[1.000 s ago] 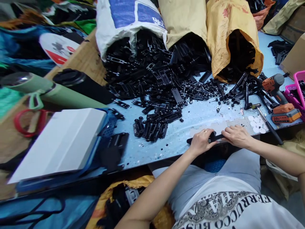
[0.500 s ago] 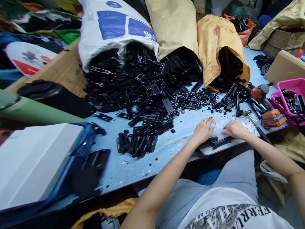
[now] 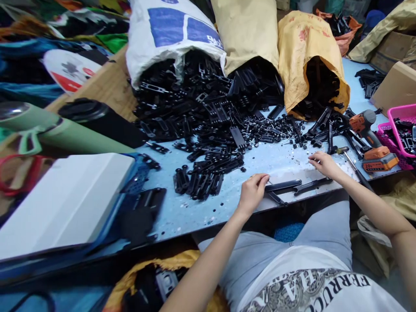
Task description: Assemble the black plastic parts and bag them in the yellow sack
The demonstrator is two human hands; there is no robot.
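Observation:
My left hand (image 3: 251, 193) rests on the light blue table (image 3: 201, 208) near its front edge, fingers curled, touching the left end of a long black plastic strip (image 3: 283, 185). A second black strip (image 3: 312, 185) lies just to the right of the first. My right hand (image 3: 323, 164) is farther back and to the right, fingertips pinched down on the table among small white discs and tiny parts; what it pinches is too small to name. A big heap of black plastic parts (image 3: 208, 117) spills behind both hands.
Three open sacks, white (image 3: 169, 34), tan (image 3: 243, 30) and yellow (image 3: 302, 43), lie at the back. An orange cordless drill (image 3: 372, 136) and a screwdriver (image 3: 352, 167) sit right, with a pink basket (image 3: 401, 130). A white box (image 3: 61, 203) and green tube (image 3: 68, 134) lie left.
My left hand has slid left and toward me, off the strips to their left end. My right hand has moved back onto the table beyond them. The two black strips now lie uncovered.

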